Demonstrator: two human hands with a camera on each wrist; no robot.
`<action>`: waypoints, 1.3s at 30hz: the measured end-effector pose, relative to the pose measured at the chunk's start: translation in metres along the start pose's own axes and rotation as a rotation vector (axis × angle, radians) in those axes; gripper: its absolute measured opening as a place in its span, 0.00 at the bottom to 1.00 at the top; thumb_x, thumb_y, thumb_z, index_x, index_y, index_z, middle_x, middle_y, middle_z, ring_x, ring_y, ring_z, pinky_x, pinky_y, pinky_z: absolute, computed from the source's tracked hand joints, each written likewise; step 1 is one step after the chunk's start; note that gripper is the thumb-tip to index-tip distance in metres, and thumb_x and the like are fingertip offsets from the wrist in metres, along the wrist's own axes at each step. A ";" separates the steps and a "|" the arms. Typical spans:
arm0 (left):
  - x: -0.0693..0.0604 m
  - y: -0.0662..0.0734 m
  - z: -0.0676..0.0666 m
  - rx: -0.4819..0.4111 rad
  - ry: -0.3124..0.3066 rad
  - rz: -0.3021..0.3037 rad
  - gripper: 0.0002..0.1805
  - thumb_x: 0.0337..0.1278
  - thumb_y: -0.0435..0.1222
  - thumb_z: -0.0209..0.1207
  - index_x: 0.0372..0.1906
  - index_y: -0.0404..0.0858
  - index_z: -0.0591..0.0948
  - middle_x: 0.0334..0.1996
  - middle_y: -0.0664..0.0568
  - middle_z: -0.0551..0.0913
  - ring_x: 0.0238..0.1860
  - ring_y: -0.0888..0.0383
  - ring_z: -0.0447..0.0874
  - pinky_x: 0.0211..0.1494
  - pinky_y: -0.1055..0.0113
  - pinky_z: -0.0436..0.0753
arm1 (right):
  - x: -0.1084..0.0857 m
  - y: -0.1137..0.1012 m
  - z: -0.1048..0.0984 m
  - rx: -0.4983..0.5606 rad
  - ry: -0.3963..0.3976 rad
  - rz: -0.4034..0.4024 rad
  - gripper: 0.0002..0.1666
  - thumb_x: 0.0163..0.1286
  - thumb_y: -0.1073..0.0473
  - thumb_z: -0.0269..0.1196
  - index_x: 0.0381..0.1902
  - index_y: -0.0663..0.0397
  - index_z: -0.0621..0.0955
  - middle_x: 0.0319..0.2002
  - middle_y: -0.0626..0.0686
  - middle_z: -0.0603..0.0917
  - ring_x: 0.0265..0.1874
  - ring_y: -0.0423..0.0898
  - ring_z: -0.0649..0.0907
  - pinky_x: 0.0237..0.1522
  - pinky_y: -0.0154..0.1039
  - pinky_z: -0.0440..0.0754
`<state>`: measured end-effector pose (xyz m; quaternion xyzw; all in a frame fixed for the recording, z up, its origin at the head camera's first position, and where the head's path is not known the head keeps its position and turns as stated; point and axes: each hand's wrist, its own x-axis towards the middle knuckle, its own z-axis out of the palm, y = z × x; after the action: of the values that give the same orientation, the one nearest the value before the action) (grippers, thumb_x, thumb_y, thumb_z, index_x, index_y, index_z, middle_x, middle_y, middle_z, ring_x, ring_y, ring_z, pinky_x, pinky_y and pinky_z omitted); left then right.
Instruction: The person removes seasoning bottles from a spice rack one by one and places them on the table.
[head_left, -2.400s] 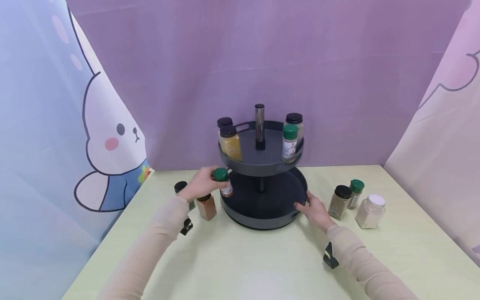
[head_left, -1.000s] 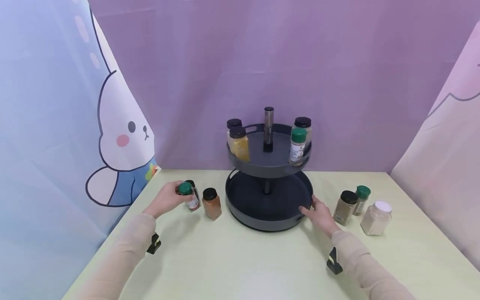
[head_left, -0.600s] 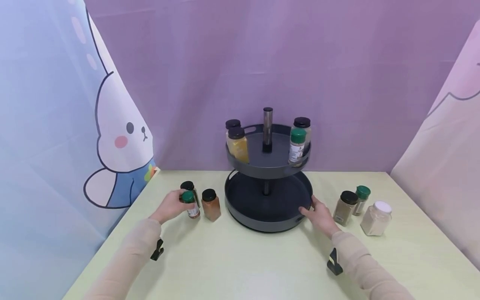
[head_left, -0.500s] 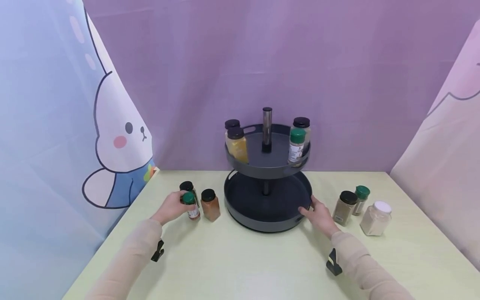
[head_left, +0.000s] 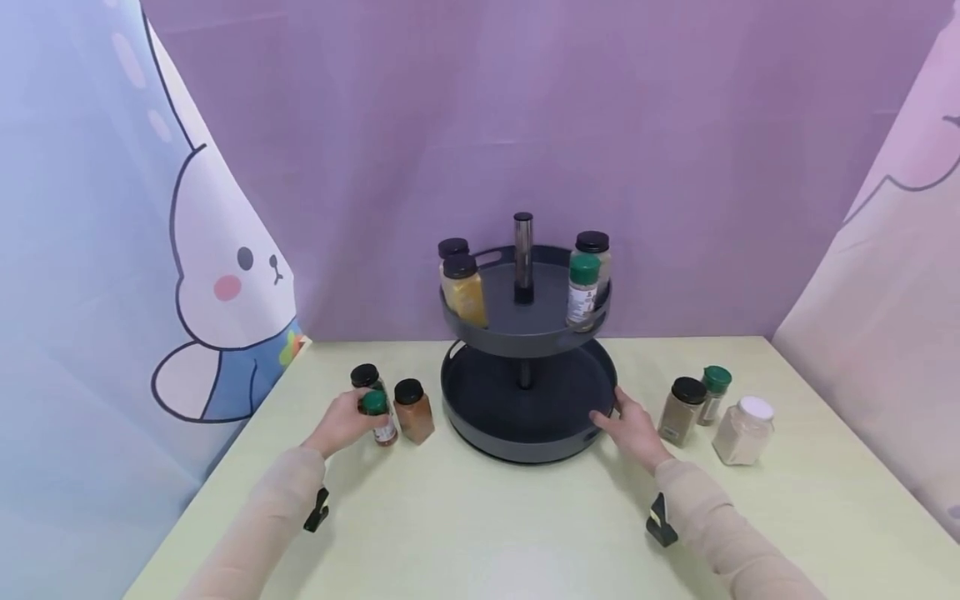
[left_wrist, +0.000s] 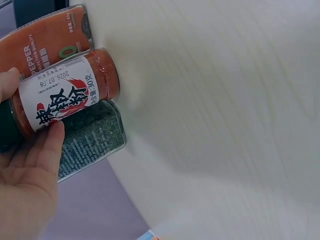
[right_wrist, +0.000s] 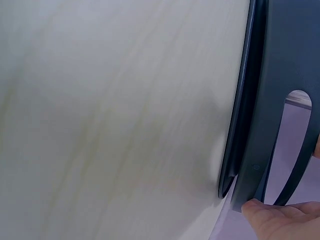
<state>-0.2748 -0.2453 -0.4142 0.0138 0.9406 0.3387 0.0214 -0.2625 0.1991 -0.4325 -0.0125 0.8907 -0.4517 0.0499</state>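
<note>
My left hand [head_left: 347, 423] pinches a small spice jar [left_wrist: 65, 92] with a green lid, red powder and a white label, between thumb and fingers. It stands roughly upright in front of a black-lidded jar of dark green flakes [left_wrist: 95, 137] and beside a jar of orange powder [head_left: 415, 413]. Whether its base touches the table, I cannot tell. My right hand [head_left: 634, 429] grips the right rim of the lower tier [head_left: 517, 450] of a dark two-tier turntable, by the handle slot [right_wrist: 295, 130]. In the right wrist view, the thumb lies on the outer wall.
On the upper tier [head_left: 525, 343] stand a yellow powder jar [head_left: 467, 296], another black-lidded jar behind it, a green-lidded jar [head_left: 582, 300] and a pale jar. Right of the turntable are a black-lidded jar [head_left: 681, 415], a green-lidded jar [head_left: 715, 392] and a white-lidded jar [head_left: 742, 433].
My left hand has carried the green-lidded red powder jar left from the lower tier's edge and down beside the two table jars. My right hand stays on the rim. The head view shifted slightly.
</note>
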 end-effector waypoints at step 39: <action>-0.010 -0.017 0.002 -0.125 -0.044 0.009 0.28 0.48 0.42 0.65 0.52 0.28 0.74 0.45 0.39 0.81 0.45 0.49 0.81 0.50 0.57 0.79 | 0.002 0.000 0.001 -0.012 0.000 -0.003 0.47 0.67 0.54 0.55 0.67 0.76 0.43 0.66 0.74 0.53 0.66 0.66 0.55 0.66 0.56 0.56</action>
<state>-0.2646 -0.2579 -0.4262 0.0244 0.9167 0.3966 0.0415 -0.2646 0.1984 -0.4335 -0.0142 0.8935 -0.4462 0.0491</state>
